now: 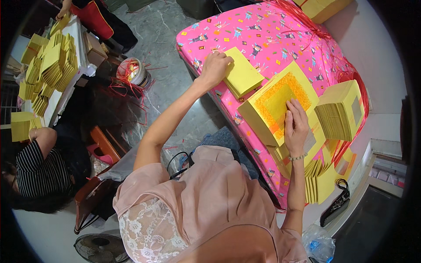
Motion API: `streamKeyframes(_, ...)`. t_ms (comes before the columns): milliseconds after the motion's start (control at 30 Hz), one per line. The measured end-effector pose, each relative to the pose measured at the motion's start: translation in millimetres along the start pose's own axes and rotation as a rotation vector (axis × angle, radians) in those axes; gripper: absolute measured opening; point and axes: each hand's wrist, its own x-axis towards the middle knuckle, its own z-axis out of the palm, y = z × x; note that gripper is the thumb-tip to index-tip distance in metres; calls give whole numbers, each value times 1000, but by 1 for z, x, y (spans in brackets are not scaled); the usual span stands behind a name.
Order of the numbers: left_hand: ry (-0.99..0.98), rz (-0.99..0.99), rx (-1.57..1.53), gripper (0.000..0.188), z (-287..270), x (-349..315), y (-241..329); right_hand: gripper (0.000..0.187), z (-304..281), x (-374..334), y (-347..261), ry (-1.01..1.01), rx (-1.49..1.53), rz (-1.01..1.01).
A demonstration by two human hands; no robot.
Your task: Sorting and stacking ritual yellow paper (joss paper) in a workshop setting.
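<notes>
My left hand [215, 69] has its fingers bent around the near-left corner of a small stack of yellow paper [242, 73], thumb side hidden. My right hand [297, 128], a beaded bracelet at its wrist, lies with fingers stretched out on a larger stack of yellow paper [258, 116]. An orange printed frame surrounds a gold middle on that stack's top sheet. Both stacks lie on a table with a pink patterned cover [208, 41]. Beside my right hand, to its right, stands another tall yellow paper stack [335, 116], with fanned yellow bundles [320, 182] nearer me.
Red strings [302, 19] hang along the table's far and right sides. On the floor at left stands a bucket [133, 72] with red strips. A second table [66, 98] bears yellow bundles; a person in a striped shirt [46, 171] and another person in dark clothes work there.
</notes>
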Motion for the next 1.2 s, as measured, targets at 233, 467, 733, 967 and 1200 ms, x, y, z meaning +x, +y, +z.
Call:
streamKeyframes(233,-109,-8,104,47,-11,-9,36,26,-7,-1,-9,-9,79,71)
streamKeyframes(467,-102,15,243,75,20,-31,27,26,-23,-9,-30,-31,68,30)
streamKeyframes(733,-133,-2,137,75,25,-28,24,31,-28,-29,-37,-65,-16,-56)
streamKeyframes(967,-155,-42,90,74,17,-22,25,40,-22,-44,-38,-43,-123,-88)
streamKeyframes(1200,-127,16,111,67,-3,-10,33,25,-16,-44,-33,47,-52,-94)
